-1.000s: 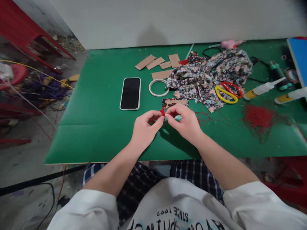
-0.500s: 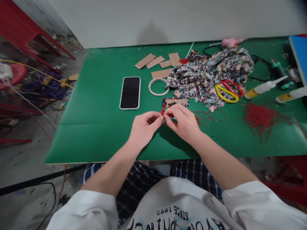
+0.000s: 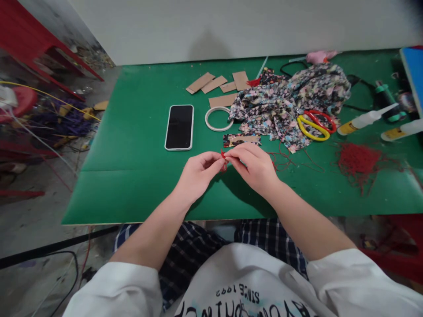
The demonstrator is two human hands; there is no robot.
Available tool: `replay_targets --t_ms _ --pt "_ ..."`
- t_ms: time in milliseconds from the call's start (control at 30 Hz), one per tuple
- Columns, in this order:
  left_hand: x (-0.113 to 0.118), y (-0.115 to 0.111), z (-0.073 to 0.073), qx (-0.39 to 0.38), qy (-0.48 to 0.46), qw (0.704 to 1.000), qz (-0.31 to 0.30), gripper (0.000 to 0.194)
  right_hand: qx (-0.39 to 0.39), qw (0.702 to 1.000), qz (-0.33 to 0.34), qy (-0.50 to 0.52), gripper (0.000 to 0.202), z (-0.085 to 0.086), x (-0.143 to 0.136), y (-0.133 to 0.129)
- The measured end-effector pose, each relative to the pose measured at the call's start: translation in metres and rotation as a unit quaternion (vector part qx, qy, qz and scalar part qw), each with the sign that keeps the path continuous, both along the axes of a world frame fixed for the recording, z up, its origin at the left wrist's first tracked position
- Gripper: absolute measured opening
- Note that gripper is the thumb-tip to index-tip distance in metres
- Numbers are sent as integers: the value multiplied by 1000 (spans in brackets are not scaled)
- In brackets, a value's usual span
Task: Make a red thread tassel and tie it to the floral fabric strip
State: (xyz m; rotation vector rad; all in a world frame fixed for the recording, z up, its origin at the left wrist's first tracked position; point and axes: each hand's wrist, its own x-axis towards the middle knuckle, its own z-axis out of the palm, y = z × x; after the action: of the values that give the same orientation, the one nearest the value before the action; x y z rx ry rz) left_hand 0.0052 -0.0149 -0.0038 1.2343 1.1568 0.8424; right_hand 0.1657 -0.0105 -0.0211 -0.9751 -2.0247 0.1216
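Note:
Between my fingertips is a small bunch of red string (image 3: 224,167), mostly hidden by them. My left hand (image 3: 198,174) pinches it from the left with thumb and forefinger. From the right, my right hand (image 3: 253,167) pinches the same bunch, its fingers touching those of the left. Just beyond my fingers lies a strip of cardboard on dark floral cloth (image 3: 243,140). Loose red threads (image 3: 284,164) trail over the green table to the right of my right hand.
A phone (image 3: 179,127) and a tape roll (image 3: 218,119) lie ahead. Behind are cardboard pieces (image 3: 214,84). Rightward are floral fabric (image 3: 280,103), scissors (image 3: 313,128), a glue bottle (image 3: 358,123), a red string pile (image 3: 357,160) and a pink glue gun (image 3: 319,57).
My fingers have shifted slightly on the red string, and loops of it now show below the fingertips. My right fingers lie straighter and closer together. The things on the table have stayed put.

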Motion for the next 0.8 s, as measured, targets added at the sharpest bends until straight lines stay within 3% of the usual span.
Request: replay_targets --t_ms 467,600,700,800 --pt "-2 4 -2 -28 -8 998 -48 21 20 996 6 -89 14 -2 -2 0" --pt "-2 5 0 -8 6 999 -51 21 -43 998 8 -49 13 0 -1 -1" --pt "-6 3 4 91 112 989 -30 19 -174 983 16 53 8 2 0 -1" --pt "-13 1 5 299 234 925 29 16 -323 930 42 169 7 3 0 -1"
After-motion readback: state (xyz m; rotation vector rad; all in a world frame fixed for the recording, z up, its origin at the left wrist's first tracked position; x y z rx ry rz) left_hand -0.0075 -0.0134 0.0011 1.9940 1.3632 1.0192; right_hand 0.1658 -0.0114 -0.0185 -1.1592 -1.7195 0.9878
